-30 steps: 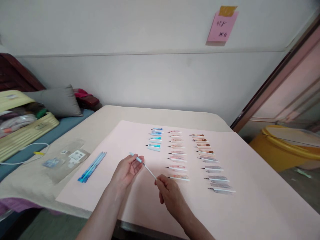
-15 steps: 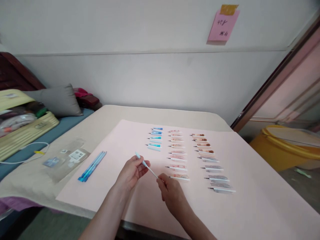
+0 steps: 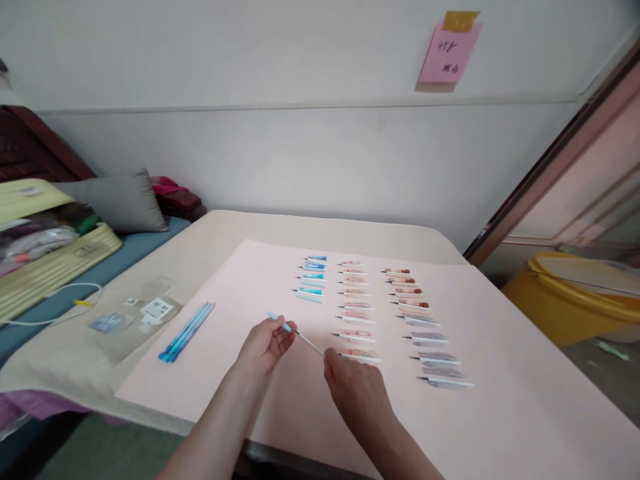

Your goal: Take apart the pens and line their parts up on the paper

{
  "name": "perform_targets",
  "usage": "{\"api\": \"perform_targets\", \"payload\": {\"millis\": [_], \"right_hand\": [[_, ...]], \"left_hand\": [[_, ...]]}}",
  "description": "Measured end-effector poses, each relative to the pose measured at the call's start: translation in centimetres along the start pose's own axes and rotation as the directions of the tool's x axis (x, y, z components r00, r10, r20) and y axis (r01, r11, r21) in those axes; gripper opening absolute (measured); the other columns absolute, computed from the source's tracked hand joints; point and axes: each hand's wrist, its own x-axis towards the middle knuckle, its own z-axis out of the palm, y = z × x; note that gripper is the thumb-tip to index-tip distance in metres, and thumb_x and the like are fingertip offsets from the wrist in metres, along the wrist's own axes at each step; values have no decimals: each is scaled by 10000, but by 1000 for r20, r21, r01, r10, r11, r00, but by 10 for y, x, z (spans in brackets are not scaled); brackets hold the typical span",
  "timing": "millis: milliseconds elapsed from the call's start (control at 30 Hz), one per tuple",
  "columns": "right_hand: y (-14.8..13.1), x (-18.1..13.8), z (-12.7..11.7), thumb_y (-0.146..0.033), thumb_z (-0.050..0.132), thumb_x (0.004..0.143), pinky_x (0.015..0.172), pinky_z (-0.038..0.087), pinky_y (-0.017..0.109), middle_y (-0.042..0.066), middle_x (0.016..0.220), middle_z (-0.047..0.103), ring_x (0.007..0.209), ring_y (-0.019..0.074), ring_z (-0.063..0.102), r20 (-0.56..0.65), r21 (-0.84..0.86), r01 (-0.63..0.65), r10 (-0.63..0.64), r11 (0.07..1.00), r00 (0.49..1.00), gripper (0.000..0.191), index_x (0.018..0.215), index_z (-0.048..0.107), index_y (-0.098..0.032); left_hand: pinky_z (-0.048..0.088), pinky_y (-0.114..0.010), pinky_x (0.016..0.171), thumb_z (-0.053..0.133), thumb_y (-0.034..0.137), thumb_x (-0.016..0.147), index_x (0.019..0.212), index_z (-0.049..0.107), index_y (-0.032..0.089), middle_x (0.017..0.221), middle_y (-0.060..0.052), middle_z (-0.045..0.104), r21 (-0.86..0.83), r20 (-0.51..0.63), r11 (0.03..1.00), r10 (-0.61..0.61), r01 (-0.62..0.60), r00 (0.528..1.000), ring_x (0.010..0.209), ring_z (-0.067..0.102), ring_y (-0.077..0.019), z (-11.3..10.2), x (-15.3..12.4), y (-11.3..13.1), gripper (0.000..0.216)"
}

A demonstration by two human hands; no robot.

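Observation:
My left hand (image 3: 265, 345) pinches the pale blue barrel of a thin pen (image 3: 295, 332) held just above a pink sheet (image 3: 500, 413). My right hand (image 3: 356, 388) grips the white far end of the same pen, fingers closed round it. Right of the hands lie three columns of short pen pieces: a blue column (image 3: 311, 275), a pink patterned column (image 3: 354, 307) and a brown and grey column (image 3: 420, 327). Several blue pens (image 3: 186, 331) lie together on the sheet's left part.
The pink sheet covers a beige table (image 3: 320, 230). Clear plastic packets (image 3: 135, 317) lie at the table's left. A yellow case (image 3: 50, 260) and grey pillow (image 3: 117, 200) sit on a bed at left. A yellow tub (image 3: 570, 297) stands at right. A pink note (image 3: 447, 53) hangs on the wall.
Both hands and the pen have shifted slightly right and lower. The right hand has turned more palm-down over the pen's white end.

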Motion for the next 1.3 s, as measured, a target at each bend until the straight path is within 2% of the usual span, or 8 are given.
{"api": "perform_targets", "payload": {"millis": [200,467,600,700,867,1033,1300], "right_hand": [[0,-1,1,-200,436,871,443,94,280,5,578,635,513,189,616,6,-28,18,-18,999,1000,138,761,519,-212],[2,-2,-1,-197,428,875,439,134,272,22,590,638,524,184,621,23,2,10,-10,1000,1000,134,765,505,-199],[3,0,-3,-203,432,871,439,138,271,30,579,629,529,188,624,34,17,-13,13,1000,999,136,749,491,-193],[4,1,-4,-200,411,880,441,138,267,23,590,638,536,193,630,44,20,-37,36,999,998,144,767,500,-196],[4,3,-5,-215,400,888,435,150,261,22,602,649,545,213,636,65,11,-65,64,998,996,152,797,521,-204],[4,3,-5,-226,411,886,432,161,256,21,590,646,522,202,625,71,15,-60,59,998,996,139,799,518,-206],[5,1,-3,-233,390,892,443,105,278,0,577,640,509,174,614,37,66,-58,55,996,998,161,782,506,-215]], "left_hand": [[529,-260,580,585,126,753,799,497,129,783,-120,645,63,15,998,2,-3,1000,706,650,-181,0,-1,-3,99],[531,-287,566,542,106,766,796,490,121,749,-125,634,13,-18,1000,1,0,1000,681,646,-192,1,1,-3,62],[507,-250,505,496,54,760,747,478,139,617,-39,571,-61,-61,998,-27,23,998,522,578,-115,4,0,-3,88],[451,-184,440,540,62,741,708,482,147,526,32,475,-78,-25,996,-46,44,999,415,463,-51,8,-4,-5,108],[419,-156,424,689,148,662,712,552,122,489,67,389,-32,62,994,-101,103,993,408,388,-24,15,-12,-17,148],[376,-134,392,701,150,650,724,577,116,477,81,351,20,16,999,-37,37,999,398,346,-13,14,-13,-22,149],[365,-118,367,706,138,648,712,557,129,464,96,327,-39,1,999,-3,3,1000,368,319,-4,9,-8,-8,163]]}}
